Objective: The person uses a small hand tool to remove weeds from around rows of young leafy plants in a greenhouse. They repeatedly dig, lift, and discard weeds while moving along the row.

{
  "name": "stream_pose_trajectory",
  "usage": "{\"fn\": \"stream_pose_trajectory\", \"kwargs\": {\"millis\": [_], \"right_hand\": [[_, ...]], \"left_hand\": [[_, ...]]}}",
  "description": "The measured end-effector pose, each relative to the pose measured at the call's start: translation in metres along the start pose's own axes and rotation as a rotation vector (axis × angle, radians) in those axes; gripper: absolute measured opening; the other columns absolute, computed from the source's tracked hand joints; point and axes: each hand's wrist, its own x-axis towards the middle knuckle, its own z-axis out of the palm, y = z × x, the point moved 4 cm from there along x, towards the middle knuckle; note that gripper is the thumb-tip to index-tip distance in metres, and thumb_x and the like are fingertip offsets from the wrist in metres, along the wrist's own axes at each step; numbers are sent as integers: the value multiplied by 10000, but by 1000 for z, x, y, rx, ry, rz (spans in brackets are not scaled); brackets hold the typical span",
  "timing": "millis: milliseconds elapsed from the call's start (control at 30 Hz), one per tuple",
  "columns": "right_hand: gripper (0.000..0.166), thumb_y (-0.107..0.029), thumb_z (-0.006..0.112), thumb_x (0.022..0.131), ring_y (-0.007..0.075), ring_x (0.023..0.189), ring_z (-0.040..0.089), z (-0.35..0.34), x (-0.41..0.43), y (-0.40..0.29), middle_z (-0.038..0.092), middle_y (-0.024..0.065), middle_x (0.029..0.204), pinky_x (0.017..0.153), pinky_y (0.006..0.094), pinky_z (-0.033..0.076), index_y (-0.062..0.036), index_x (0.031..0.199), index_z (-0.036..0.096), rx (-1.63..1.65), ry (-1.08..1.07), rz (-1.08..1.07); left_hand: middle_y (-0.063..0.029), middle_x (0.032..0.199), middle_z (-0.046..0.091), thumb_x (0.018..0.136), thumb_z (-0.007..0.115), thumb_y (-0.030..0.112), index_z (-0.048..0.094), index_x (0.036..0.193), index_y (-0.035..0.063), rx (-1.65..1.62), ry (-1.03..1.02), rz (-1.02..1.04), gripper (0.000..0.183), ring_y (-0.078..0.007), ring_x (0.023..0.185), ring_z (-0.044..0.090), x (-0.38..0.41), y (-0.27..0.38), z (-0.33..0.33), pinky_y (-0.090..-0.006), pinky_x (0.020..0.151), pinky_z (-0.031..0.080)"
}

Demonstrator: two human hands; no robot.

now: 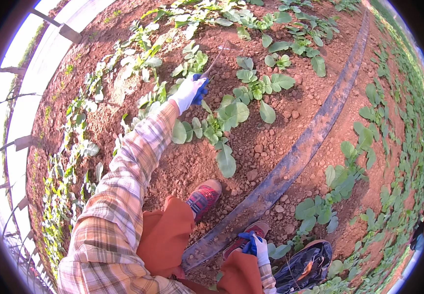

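Observation:
My left hand point(191, 92), in a white glove with a blue palm, reaches out over the crop row. It grips the handle of a slim hand tool point(215, 58), apparently a small hoe, whose far end rests at the reddish soil. Just below and right of this hand grow broad-leaved seedlings, perhaps radish point(230, 114), with another leafy plant point(258, 86) farther right. My right hand point(254, 244), gloved the same way, is beside my right knee above the shoe. Its fingers look curled, but whether anything is in them is hidden.
A flat black irrigation hose point(307, 147), dusted with soil, curves between the rows and passes by my shoes point(206, 196). At lower right stands a container lined with a black plastic bag point(302, 266). More plants point(318, 211) grow at right; concrete blocks point(70, 33) line the left edge.

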Motion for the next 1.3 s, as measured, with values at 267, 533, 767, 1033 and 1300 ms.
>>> {"fn": "stream_pose_trajectory", "kwargs": {"millis": [267,533,767,1033,1300], "right_hand": [[406,-310,399,926,128,390,502,12,-9,-14,563,81,514,380,209,395,28,1046,590,53,32,48],[402,-306,393,927,131,390,503,4,1,0,567,85,518,380,212,393,23,1043,594,30,27,37],[393,-286,378,932,134,388,510,3,-1,-2,571,90,519,374,212,397,20,1027,604,39,53,36],[378,-274,381,929,166,415,539,6,1,-2,579,110,544,401,223,436,14,1045,595,132,-35,43],[275,-207,426,903,128,499,539,-69,-8,39,599,65,625,477,231,440,-54,1034,614,-121,331,-221]], "left_hand": [[15,636,496,832,565,245,493,844,138,-188,60,79,129,-82,459,440,63,42,-55,-214,405,400],[-12,579,499,856,510,265,518,842,146,-24,363,-93,121,-135,420,445,74,-5,-132,-272,359,387],[1,537,436,866,434,247,477,789,121,481,244,-125,154,-137,362,399,44,-23,-148,-294,321,323],[-127,763,610,864,411,330,515,977,102,1098,457,46,275,-290,656,604,-3,-27,-155,-405,582,470],[-145,763,636,847,390,97,336,1273,96,1564,598,121,429,-261,646,640,-22,3,-89,-395,530,489]]}}
